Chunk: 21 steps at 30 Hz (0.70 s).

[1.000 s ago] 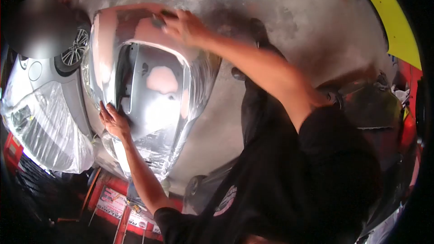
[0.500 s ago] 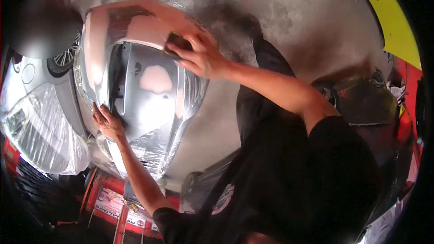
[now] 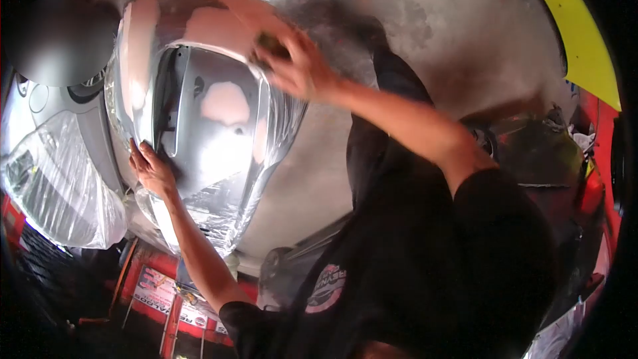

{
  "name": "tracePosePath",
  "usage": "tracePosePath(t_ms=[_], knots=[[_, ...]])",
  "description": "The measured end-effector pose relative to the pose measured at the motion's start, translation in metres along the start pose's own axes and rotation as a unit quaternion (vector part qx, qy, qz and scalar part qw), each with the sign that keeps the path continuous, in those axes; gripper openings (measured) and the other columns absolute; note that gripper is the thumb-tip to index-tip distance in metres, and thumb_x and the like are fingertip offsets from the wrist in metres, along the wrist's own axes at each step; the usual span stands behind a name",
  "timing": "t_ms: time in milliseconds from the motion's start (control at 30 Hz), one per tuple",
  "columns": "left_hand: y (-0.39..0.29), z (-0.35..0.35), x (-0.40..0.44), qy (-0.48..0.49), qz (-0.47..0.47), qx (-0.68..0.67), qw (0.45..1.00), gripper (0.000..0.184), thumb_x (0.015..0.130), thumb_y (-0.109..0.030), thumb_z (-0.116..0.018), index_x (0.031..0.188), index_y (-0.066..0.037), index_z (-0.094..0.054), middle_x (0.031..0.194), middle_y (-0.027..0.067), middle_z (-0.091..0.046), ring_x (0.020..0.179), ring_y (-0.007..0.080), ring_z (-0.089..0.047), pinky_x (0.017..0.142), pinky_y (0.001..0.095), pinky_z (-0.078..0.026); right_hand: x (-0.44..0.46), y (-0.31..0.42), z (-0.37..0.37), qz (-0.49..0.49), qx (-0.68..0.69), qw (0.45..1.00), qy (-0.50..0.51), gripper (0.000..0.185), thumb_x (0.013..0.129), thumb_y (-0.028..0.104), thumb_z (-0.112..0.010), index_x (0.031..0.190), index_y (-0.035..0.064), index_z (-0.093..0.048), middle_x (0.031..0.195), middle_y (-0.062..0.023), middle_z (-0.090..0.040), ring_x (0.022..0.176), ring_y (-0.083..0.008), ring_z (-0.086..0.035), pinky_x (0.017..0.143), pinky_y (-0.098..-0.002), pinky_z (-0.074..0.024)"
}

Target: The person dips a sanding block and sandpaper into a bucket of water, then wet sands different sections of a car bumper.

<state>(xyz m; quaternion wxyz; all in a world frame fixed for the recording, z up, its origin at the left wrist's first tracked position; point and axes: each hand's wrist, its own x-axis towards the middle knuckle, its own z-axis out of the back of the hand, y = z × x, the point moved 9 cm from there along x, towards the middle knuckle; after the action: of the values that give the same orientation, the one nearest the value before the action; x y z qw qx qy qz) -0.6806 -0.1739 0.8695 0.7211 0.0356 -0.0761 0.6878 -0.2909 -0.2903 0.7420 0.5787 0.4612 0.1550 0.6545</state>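
Note:
A silver car bumper (image 3: 199, 23) with pinkish filler or primer patches stands in front of me, its lower part wrapped in clear plastic film. My right hand (image 3: 302, 70) is closed around a small dark sanding block (image 3: 271, 48). It is at the bumper's upper right curve, just outside the central recess; motion blurs the fingers. My left hand (image 3: 153, 171) lies on the bumper's left side, beside the dark slot, with its fingers stretched out against the surface. The undersides of both hands are hidden.
At left is a grey car (image 3: 93, 126) partly covered by plastic sheeting (image 3: 63, 183). A blurred round patch covers the upper left. A yellow panel (image 3: 575, 33) curves along the right edge. Red fixtures with printed signs (image 3: 159, 292) stand below left. My dark-clothed leg (image 3: 399, 86) is on the concrete floor.
My right hand and the sanding block have shifted slightly right and up along the bumper's curve. The bumper sits a little higher and further left in view; my left hand stays on it.

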Motion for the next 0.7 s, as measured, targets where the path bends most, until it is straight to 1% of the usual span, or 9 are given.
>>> tracePosePath(t_ms=[33, 100, 233, 300, 400, 467, 533, 633, 700], knots=[[0.000, 0.001, 0.001, 0.001, -0.005, 0.009, 1.000, 0.064, 0.107, -0.057, -0.042, 0.144, -0.009, -0.062, 0.134, 0.0249, -0.064, 0.122, 0.0476, -0.059, 0.101, 0.0543, -0.047, 0.023, -0.032, -0.024, -0.114, 0.033, 0.992, 0.044, 0.050, 0.097, 0.038, -0.067, 0.139, 0.0130, -0.066, 0.140, -0.0254, -0.050, 0.126, -0.0461, -0.054, 0.108, -0.0552, -0.0450], [-0.002, 0.001, -0.004, -0.006, -0.013, 0.016, 1.000, 0.066, 0.107, -0.058, -0.040, 0.144, -0.007, -0.062, 0.132, 0.0265, -0.064, 0.121, 0.0487, -0.059, 0.102, 0.0549, -0.045, 0.066, -0.090, -0.063, -0.208, 0.075, 0.967, 0.122, 0.050, 0.097, 0.039, -0.065, 0.141, 0.0135, -0.065, 0.141, -0.0252, -0.050, 0.126, -0.0453, -0.054, 0.107, -0.0544, -0.0459], [0.000, 0.000, -0.001, -0.004, -0.002, -0.010, 1.000, 0.069, 0.106, -0.060, -0.040, 0.144, -0.007, -0.062, 0.132, 0.0268, -0.064, 0.122, 0.0485, -0.058, 0.103, 0.0550, -0.044, 0.001, -0.004, -0.006, -0.089, -0.006, 0.996, -0.032, 0.050, 0.095, 0.031, -0.068, 0.143, 0.0169, -0.064, 0.147, -0.0236, -0.045, 0.131, -0.0456, -0.051, 0.108, -0.0556, -0.0452], [-0.002, 0.001, -0.002, -0.002, -0.011, -0.002, 1.000, 0.068, 0.106, -0.061, -0.040, 0.144, -0.008, -0.062, 0.132, 0.0260, -0.064, 0.123, 0.0480, -0.058, 0.103, 0.0540, -0.045, -0.056, 0.056, 0.010, -0.064, -0.024, 0.997, 0.036, 0.051, 0.094, 0.028, -0.069, 0.144, 0.0175, -0.063, 0.148, -0.0239, -0.044, 0.132, -0.0452, -0.050, 0.109, -0.0565, -0.0444], [0.007, -0.002, -0.001, -0.010, -0.019, 0.007, 1.000, 0.066, 0.106, -0.060, -0.041, 0.144, -0.010, -0.063, 0.130, 0.0245, -0.065, 0.122, 0.0467, -0.059, 0.102, 0.0530, -0.046, -0.021, 0.027, -0.001, -0.029, -0.058, 0.998, 0.025, 0.050, 0.095, 0.031, -0.068, 0.143, 0.0180, -0.064, 0.145, -0.0256, -0.044, 0.131, -0.0450, -0.051, 0.108, -0.0563, -0.0452], [0.011, -0.002, -0.004, -0.007, -0.024, 0.019, 1.000, 0.065, 0.107, -0.059, -0.041, 0.144, -0.011, -0.063, 0.129, 0.0238, -0.066, 0.122, 0.0460, -0.059, 0.102, 0.0525, -0.046, 0.046, -0.054, -0.043, -0.179, 0.018, 0.983, 0.044, 0.044, 0.095, 0.036, -0.068, 0.132, 0.0123, -0.070, 0.125, -0.0293, -0.058, 0.112, -0.0473, -0.062, 0.098, -0.0545, -0.0519], [0.007, -0.002, -0.003, -0.014, -0.026, 0.016, 0.999, 0.065, 0.106, -0.059, -0.043, 0.143, -0.010, -0.063, 0.127, 0.0246, -0.066, 0.120, 0.0461, -0.060, 0.101, 0.0533, -0.046, 0.065, -0.068, -0.052, -0.174, -0.006, 0.983, 0.049, 0.043, 0.095, 0.036, -0.068, 0.129, 0.0094, -0.071, 0.119, -0.0306, -0.062, 0.106, -0.0482, -0.064, 0.094, -0.0544, -0.0536], [0.003, 0.000, -0.002, -0.014, -0.017, 0.000, 1.000, 0.064, 0.106, -0.057, -0.043, 0.143, -0.008, -0.064, 0.126, 0.0261, -0.065, 0.119, 0.0471, -0.060, 0.101, 0.0535, -0.045, 0.005, 0.002, -0.013, -0.089, -0.018, 0.994, -0.053, 0.047, 0.095, 0.034, -0.070, 0.135, 0.0115, -0.069, 0.139, -0.0290, -0.051, 0.127, -0.0477, -0.053, 0.107, -0.0549, -0.0454], [0.003, 0.001, -0.003, -0.010, -0.011, 0.010, 1.000, 0.064, 0.107, -0.055, -0.043, 0.143, -0.007, -0.063, 0.128, 0.0265, -0.065, 0.120, 0.0473, -0.058, 0.102, 0.0536, -0.044, -0.045, 0.058, 0.004, -0.044, -0.043, 0.998, 0.032, 0.051, 0.094, 0.033, -0.071, 0.140, 0.0119, -0.066, 0.145, -0.0274, -0.046, 0.135, -0.0477, -0.046, 0.112, -0.0551, -0.0407]])
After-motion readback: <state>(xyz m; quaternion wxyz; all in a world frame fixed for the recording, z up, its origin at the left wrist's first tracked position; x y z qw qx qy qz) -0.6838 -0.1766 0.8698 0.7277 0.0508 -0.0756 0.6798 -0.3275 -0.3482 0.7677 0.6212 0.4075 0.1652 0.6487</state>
